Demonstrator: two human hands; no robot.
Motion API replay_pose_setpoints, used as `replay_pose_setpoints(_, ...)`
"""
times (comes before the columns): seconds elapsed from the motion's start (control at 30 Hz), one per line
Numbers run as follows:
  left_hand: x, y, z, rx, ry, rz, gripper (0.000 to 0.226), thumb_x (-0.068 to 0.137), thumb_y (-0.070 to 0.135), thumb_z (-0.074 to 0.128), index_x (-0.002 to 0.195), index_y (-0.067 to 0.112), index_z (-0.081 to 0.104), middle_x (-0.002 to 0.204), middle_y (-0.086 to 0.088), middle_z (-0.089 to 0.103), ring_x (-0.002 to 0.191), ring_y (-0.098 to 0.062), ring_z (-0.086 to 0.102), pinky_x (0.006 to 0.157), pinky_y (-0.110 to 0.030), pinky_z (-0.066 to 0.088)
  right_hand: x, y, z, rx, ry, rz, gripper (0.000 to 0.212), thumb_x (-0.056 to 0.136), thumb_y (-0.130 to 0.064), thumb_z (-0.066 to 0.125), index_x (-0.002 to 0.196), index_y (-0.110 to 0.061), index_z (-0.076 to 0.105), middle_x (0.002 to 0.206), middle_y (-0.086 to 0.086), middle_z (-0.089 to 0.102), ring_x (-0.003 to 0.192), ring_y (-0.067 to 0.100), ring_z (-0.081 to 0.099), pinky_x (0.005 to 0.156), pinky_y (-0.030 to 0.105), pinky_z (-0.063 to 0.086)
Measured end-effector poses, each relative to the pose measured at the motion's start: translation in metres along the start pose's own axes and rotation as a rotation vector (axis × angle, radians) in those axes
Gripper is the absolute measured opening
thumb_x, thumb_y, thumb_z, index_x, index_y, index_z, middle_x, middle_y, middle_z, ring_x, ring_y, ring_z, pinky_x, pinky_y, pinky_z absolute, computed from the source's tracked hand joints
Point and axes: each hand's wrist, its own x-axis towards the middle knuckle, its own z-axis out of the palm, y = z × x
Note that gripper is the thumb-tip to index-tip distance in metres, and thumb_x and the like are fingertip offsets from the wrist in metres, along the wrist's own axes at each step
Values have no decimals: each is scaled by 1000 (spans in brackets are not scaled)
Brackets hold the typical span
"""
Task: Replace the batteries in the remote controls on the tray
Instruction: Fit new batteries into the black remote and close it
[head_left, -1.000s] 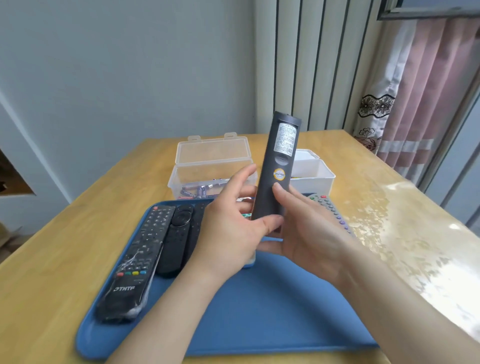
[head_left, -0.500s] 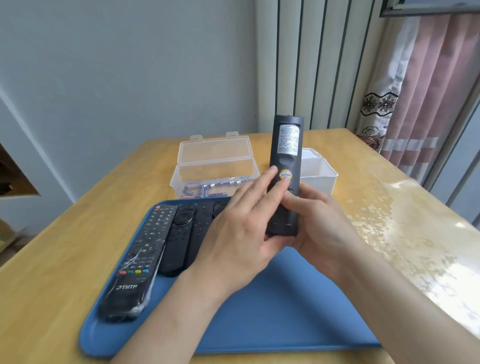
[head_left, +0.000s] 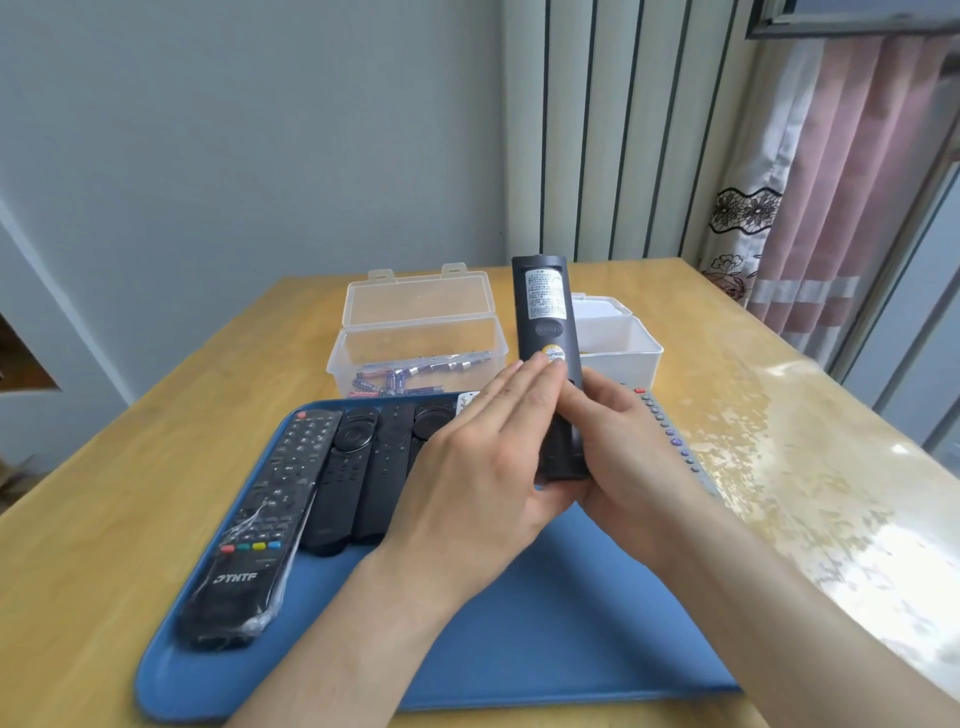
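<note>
right hand (head_left: 621, 447) curled round lower end of black remote (head_left: 546, 332), upright, back facing near | left hand (head_left: 483, 467) fingers straight, flat against remote's back | both above blue tray (head_left: 519, 649)

A wooden table (head_left: 104, 519) is placed before a plain, pale grey-blue wall (head_left: 234, 156). Behind its far right corner the wall is covered with light vertical panels (head_left: 613, 130), which are divided by dark grooves. At the right a pink curtain (head_left: 857, 182) is hung beside a white curtain (head_left: 743, 218) trimmed with a black flower pattern, below a dark window frame (head_left: 852, 21). Daylight is reflected as a bright glare (head_left: 831, 467) on the table's glossy right side. A dark recess (head_left: 21, 358) is seen at the left edge.
</note>
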Motion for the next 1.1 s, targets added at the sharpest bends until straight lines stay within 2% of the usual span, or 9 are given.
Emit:
replay_pose_setpoints(0.23, 1, -5, -1, -32, 1, 19, 66, 80, 38, 63, 138, 8, 50, 141, -4, 53, 131, -16, 49, 106, -28, 39, 2, -5, -1, 50, 8, 88, 28, 96, -21, 55, 113, 0, 62, 86, 17, 64, 74, 29, 62, 54, 31, 53)
replay_pose_setpoints(0.37, 3, 2, -7, -85, 154, 106, 34, 90, 28, 59, 115, 9, 68, 112, -3, 72, 101, -15, 68, 86, -31, 53, 7, -10, -11, 76, 41, 148, 43, 100, -46, 41, 102, -17, 72, 83, 5, 74, 65, 17, 68, 52, 28, 54)
replay_pose_setpoints(0.47, 9, 8, -22, -295, 228, -82, 16, 93, 28, 56, 97, 22, 71, 71, 16, 66, 67, 4, 62, 65, -19, 50, 11, -12, -18, 22, 160, 93, 46, 101, -48, 39, 106, -12, 66, 73, 9, 71, 64, 24, 66, 59, 38, 59)
replay_pose_setpoints(0.57, 12, 0, -31, -558, -137, -334, 15, 92, 35, 51, 88, 29, 65, 72, 1, 69, 64, -12, 63, 66, -34, 53, 12, -14, -24, 26, 195, 70, 48, 102, -48, 38, 110, -8, 62, 74, 14, 70, 61, 28, 65, 59, 38, 57)
replay_pose_setpoints(0.63, 10, -2, -29, -454, -516, -269, 18, 94, 32, 52, 86, 23, 66, 80, -1, 68, 76, -17, 60, 76, -38, 51, 12, -14, -25, 58, 188, 71, 49, 102, -48, 37, 110, -5, 61, 74, 17, 69, 57, 29, 63, 56, 37, 57)
replay_pose_setpoints(0.7, 3, 4, -21, -236, -730, -134, 20, 94, 35, 54, 92, 23, 69, 89, 6, 61, 85, -6, 53, 85, -29, 45, 12, -14, -25, 76, 168, 78, 49, 102, -48, 37, 109, -5, 61, 75, 18, 69, 56, 30, 63, 56, 37, 57)
replay_pose_setpoints(0.77, 1, 7, -15, -163, -644, -64, 22, 89, 43, 56, 97, 27, 71, 93, 11, 58, 92, 0, 49, 88, -23, 40, 11, -13, -24, 74, 133, 78, 49, 102, -47, 36, 106, -6, 62, 76, 18, 69, 58, 30, 62, 56, 36, 56)
replay_pose_setpoints(0.93, 8, 2, -21, -267, 35, -129, 15, 77, 19, 67, 90, 23, 61, 81, 19, 55, 74, 5, 46, 69, -8, 34, 6, -10, -18, 5, 24, 46, 51, 103, -47, 33, 100, -11, 69, 75, 11, 69, 65, 23, 65, 65, 43, 60)
replay_pose_setpoints(1.1, 7, 3, -19, -242, 58, -132, 44, 73, 10, 74, 93, 30, 40, 95, 7, 56, 90, -6, 49, 72, -6, 34, 3, -2, -7, -87, -62, 0, 56, 102, -51, 32, 100, -13, 73, 88, 15, 73, 74, 26, 68, 66, 41, 58)
